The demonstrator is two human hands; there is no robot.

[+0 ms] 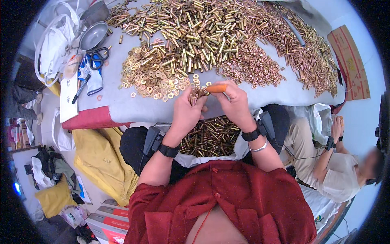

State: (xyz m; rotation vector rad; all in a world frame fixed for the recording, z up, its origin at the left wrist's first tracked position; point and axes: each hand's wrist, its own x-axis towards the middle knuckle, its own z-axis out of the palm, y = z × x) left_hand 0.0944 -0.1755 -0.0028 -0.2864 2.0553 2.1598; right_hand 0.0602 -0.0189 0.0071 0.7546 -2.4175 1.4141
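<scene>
My left hand [188,103] is closed around a small bunch of copper-coloured bolts [196,96], their ends pointing up between thumb and fingers. Close against it, my right hand [235,101] wears an orange finger cot [216,88] and pinches at the bunch; what exactly lies between its fingertips is hidden. Both hands are held over the table's near edge. Just beyond them lie flat brass washers [150,79], a heap of brass-coloured tubular sleeves [191,36] and small coppery nuts [252,65]. Below my hands, an open white sack in my lap holds many bolt-like brass pieces [209,136].
More bolts [308,53] cover the table's right side, near a cardboard sheet [349,63]. At left are scissors [97,59], a metal bowl [93,35], a glove [94,79] and a marker [81,88]. A seated person [333,171] is at right; a yellow sack [103,162] lies at left.
</scene>
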